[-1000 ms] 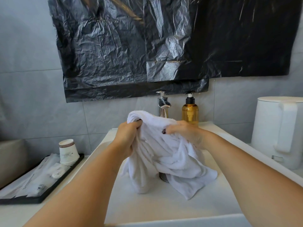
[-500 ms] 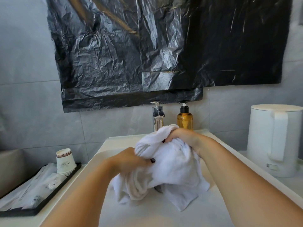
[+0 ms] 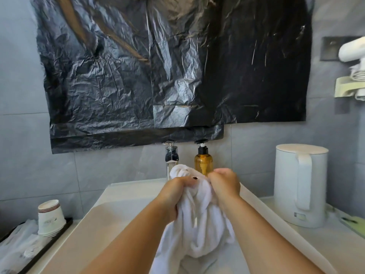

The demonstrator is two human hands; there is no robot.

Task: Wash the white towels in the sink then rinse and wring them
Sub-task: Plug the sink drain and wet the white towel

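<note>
Now both fists clench the white towel [image 3: 197, 218] at lower centre of the frame, left hand [image 3: 175, 191] beside right hand [image 3: 224, 186], bunching it above the sink [image 3: 122, 206]. Scrubbing or wringing seems underway; next likely calls for opposing twists.

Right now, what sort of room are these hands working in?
Most likely a hotel bathroom: a white sink with a tap and amber pump bottle, stacked paper cups on a tray, an electric kettle, and grey wall tiles.
</note>
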